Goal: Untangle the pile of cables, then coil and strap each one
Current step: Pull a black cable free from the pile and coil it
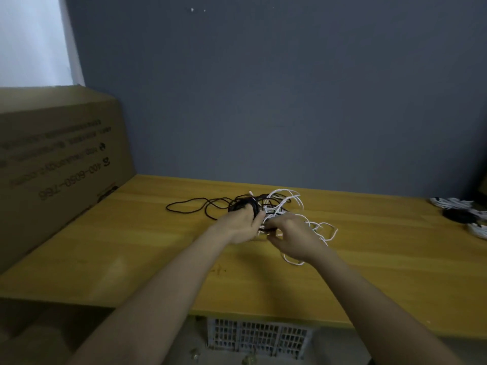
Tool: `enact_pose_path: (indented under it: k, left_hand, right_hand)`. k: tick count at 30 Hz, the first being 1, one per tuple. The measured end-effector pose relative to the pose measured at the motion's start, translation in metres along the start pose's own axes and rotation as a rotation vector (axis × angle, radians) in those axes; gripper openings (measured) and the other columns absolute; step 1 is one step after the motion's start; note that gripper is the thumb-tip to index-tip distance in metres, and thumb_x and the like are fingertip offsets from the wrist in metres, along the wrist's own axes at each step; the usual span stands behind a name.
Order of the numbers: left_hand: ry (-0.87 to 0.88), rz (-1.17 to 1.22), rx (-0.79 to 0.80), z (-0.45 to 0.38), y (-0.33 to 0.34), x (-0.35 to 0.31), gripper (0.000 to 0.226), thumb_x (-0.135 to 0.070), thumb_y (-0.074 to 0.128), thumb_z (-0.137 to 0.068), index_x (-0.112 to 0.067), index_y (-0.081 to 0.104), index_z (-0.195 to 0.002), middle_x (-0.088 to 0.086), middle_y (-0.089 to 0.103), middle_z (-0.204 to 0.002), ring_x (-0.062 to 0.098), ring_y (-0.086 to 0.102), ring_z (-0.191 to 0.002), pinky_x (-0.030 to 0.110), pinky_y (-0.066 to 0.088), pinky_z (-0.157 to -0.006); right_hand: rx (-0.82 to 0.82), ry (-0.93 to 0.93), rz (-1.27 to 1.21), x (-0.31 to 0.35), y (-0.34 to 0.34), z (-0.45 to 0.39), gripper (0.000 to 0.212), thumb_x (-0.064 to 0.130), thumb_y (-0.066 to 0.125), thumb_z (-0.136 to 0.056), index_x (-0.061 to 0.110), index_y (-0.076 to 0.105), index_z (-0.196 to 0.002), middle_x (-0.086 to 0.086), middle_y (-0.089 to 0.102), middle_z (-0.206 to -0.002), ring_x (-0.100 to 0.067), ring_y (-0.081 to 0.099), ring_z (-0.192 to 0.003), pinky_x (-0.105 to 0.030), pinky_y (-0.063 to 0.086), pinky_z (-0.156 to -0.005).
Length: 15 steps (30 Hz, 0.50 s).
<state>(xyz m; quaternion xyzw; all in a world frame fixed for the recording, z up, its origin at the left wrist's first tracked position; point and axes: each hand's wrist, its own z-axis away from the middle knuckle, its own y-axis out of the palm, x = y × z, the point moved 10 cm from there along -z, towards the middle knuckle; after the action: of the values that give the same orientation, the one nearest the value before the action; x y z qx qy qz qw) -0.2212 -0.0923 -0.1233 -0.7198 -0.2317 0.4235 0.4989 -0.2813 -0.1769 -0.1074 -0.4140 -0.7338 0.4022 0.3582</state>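
The bench (131, 254) is a yellow wooden top set against a grey-blue wall (263, 101). Its far edge meets the wall; its near edge runs across the lower part of the view.

The pile of cables (266, 209) lies toward the far edge, about midway along the bench. It consists of black cable (189, 206) and white cable (322, 229), intertwined. One black loop extends from the pile toward the left end of the bench. White loops spread toward the right and toward the near edge.

The left hand (243, 225) holds a coiled bundle of black cable, fingers curled around it. The right hand (295, 237) is just beside the left, fingers bent into the strands; its grip appears to pinch cable, but blur hides which strand.

Open bench surface lies between the pile and the near edge, and between the pile and the right end.

A large cardboard box (60, 164) occupies the left end of the bench. Its printing is inverted; the digits "400-6050-766" can be read, the remaining lines are too blurred.

Black-and-white items (458, 210) lie at the far right corner; their nature cannot be determined.

A white slotted crate (258, 338) sits below the near edge.
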Motion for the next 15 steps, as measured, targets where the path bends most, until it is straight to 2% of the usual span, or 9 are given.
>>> enact_pose_path:
  k: [1,3,5,6,9,11,13,15]
  left_hand:
    - [0.012,-0.026,0.042,0.001,0.004,-0.003,0.057,-0.063,0.021,-0.095,-0.012,0.047,-0.093,0.011,0.061,-0.091,0.025,0.055,-0.077,0.037,0.042,-0.066]
    - [0.045,-0.041,0.142,0.007,0.009,-0.009,0.076,-0.08,0.014,-0.082,-0.014,0.051,-0.078,0.004,0.058,-0.076,0.02,0.054,-0.068,0.034,0.043,-0.063]
    - [0.075,0.143,0.24,0.019,0.011,-0.016,0.089,-0.091,0.01,-0.069,-0.015,0.056,-0.069,-0.002,0.052,-0.056,0.015,0.051,-0.051,0.028,0.043,-0.055]
    - [0.085,0.297,0.272,0.024,0.01,-0.019,0.09,-0.092,0.012,-0.067,-0.016,0.058,-0.066,-0.003,0.049,-0.048,0.013,0.048,-0.044,0.024,0.044,-0.052]
    - [0.117,0.639,0.274,0.029,-0.003,-0.024,0.086,-0.091,0.016,-0.072,-0.018,0.059,-0.057,-0.003,0.039,-0.038,0.015,0.038,-0.034,0.021,0.045,-0.047]
    - [0.144,0.733,0.25,0.026,-0.015,-0.026,0.084,-0.085,0.014,-0.077,-0.019,0.059,-0.052,-0.002,0.035,-0.036,0.014,0.034,-0.032,0.021,0.045,-0.047]
    - [0.148,0.797,0.275,0.022,-0.018,-0.028,0.082,-0.078,0.014,-0.082,-0.018,0.06,-0.05,-0.002,0.032,-0.034,0.013,0.032,-0.029,0.022,0.047,-0.049]
    - [0.135,0.863,0.335,0.019,-0.016,-0.03,0.081,-0.073,0.015,-0.085,-0.017,0.06,-0.05,-0.003,0.031,-0.033,0.012,0.03,-0.028,0.023,0.047,-0.049]
  right_hand:
    - [-0.065,0.033,0.013,-0.01,-0.013,-0.001,0.009,0.011,0.064,-0.08,0.014,0.065,-0.089,0.0,0.068,-0.087,-0.023,0.059,-0.086,-0.039,0.047,-0.077]
    - [-0.183,0.142,-0.096,-0.027,-0.033,0.0,0.012,0.008,0.067,-0.076,0.012,0.059,-0.083,0.001,0.064,-0.082,-0.023,0.058,-0.082,-0.039,0.047,-0.073]
    - [-0.277,0.217,-0.337,-0.037,-0.043,0.001,0.017,0.004,0.066,-0.077,0.013,0.059,-0.089,0.001,0.061,-0.085,-0.02,0.056,-0.082,-0.034,0.047,-0.074]
    - [-0.267,0.227,-0.451,-0.034,-0.042,0.0,0.024,0.003,0.063,-0.078,0.016,0.062,-0.098,0.0,0.061,-0.091,-0.02,0.058,-0.086,-0.032,0.048,-0.077]
    - [-0.008,0.167,-0.662,-0.009,-0.019,-0.003,0.048,0.009,0.05,-0.078,0.027,0.059,-0.122,0.002,0.059,-0.118,-0.009,0.056,-0.106,-0.023,0.047,-0.088]
    - [0.148,0.2,-0.809,0.002,-0.004,0.001,0.053,0.017,0.048,-0.073,0.029,0.058,-0.123,0.007,0.06,-0.117,-0.003,0.055,-0.105,-0.018,0.046,-0.087]
    - [0.184,0.248,-0.918,0.005,0.003,0.003,0.051,0.022,0.054,-0.075,0.03,0.056,-0.125,0.007,0.063,-0.116,-0.009,0.058,-0.106,-0.026,0.046,-0.09]
    - [0.162,0.261,-0.918,0.002,0.005,0.001,0.053,0.025,0.059,-0.077,0.029,0.053,-0.13,0.003,0.061,-0.122,-0.014,0.057,-0.113,-0.034,0.045,-0.096]
